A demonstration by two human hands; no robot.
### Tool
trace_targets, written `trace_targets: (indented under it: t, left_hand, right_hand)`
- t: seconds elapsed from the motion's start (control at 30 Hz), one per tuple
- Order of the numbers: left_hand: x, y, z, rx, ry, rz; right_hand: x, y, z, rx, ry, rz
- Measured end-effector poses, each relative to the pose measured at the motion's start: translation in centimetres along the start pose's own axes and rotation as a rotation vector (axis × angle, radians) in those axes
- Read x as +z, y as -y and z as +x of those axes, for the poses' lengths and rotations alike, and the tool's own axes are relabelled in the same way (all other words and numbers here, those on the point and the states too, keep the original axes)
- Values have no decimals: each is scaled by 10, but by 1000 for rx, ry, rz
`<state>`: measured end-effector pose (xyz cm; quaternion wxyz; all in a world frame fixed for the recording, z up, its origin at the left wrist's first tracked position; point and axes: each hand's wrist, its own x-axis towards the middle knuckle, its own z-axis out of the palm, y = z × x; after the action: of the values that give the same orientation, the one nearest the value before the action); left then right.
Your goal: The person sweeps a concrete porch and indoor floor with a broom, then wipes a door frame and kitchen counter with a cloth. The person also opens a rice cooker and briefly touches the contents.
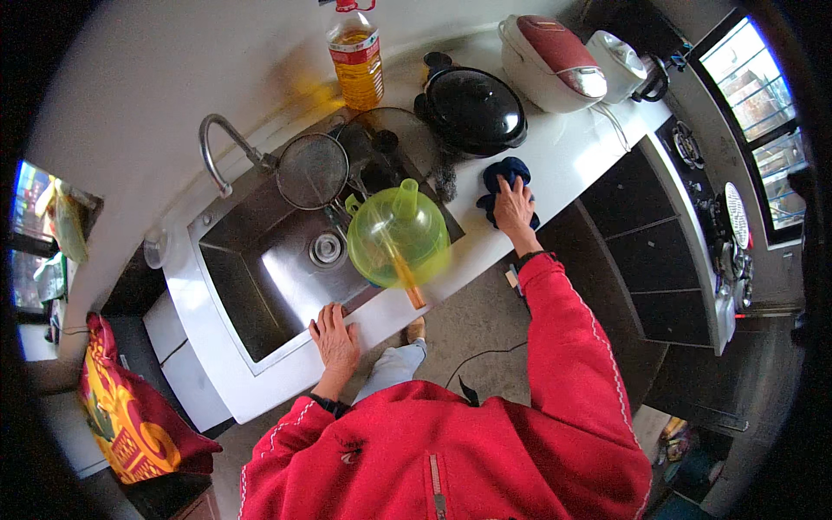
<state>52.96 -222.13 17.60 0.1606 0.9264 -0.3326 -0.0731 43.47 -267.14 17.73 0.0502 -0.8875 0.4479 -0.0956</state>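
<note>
My right hand [513, 207] presses on a bunched dark blue cloth [507, 170] that lies on the white countertop [552, 170], right of the sink. At the sink's front rim, my left hand [336, 341] rests with its palm down and holds nothing. Between the hands a translucent green plastic basin or colander [426, 227] covers the sink's right part. An orange-brown handle [406, 279] shows at its front, reaching over the counter edge. Behind it a round mesh strainer [312, 170] lies near the faucet [244, 146]. The steel sink [240, 286] has its drain in view.
Along the wall stand an oil bottle [359, 65], a black lidded pot [474, 110], a red and white rice cooker [552, 62] and a white appliance [614, 65]. A steel scourer [445, 182] lies beside the sink. A gas stove [688, 146] is farther right; a red bag [140, 416] stands left.
</note>
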Motion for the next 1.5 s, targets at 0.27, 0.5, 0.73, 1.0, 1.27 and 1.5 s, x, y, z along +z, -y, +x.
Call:
trace_targets:
  t: [0.27, 0.5, 0.73, 1.0, 1.27, 1.5]
  left_hand:
    - [-6, -3, 8, -9, 32, -36]
    - [2, 3, 1, -21, 14, -46]
    - [-4, -7, -5, 84, -245, -66]
    - [19, -182, 15, 448, -99, -268]
    - [106, -309, 127, 156, -272, -250]
    - [152, -354, 181, 134, -257, -76]
  right_hand:
    - [26, 32, 19, -185, -136, 64]
    - [-5, -104, 44, 146, -130, -76]
    - [-10, -61, -22, -194, -153, 13]
    - [-24, -119, 16, -481, -2, 134]
    - [-32, -318, 135, -83, -229, -102]
    - [-21, -265, 86, -363, -213, 133]
